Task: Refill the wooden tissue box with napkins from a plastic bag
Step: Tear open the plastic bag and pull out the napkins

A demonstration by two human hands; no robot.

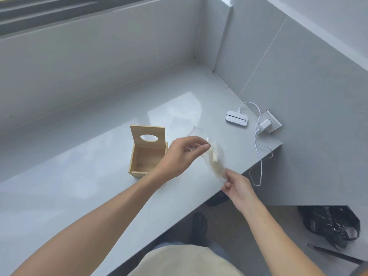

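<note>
The wooden tissue box [139,166] stands on the grey counter [79,176] with its lid [148,137] tipped upright at the back; the lid has an oval slot. The inside of the box looks bare. A clear plastic bag [214,156] hangs in the air to the right of the box, with something pale and blurred inside it. My left hand [183,154] pinches the bag near its upper part. My right hand [239,188] pinches its lower end, over the counter's front edge.
A small white device [237,118] lies at the counter's right end, cabled to a white charger [264,125] in a wall socket; the cable [258,156] droops over the edge. A black bag [334,224] and a thin dark stick [334,253] lie on a lower surface at right. Tiled walls enclose the back and right.
</note>
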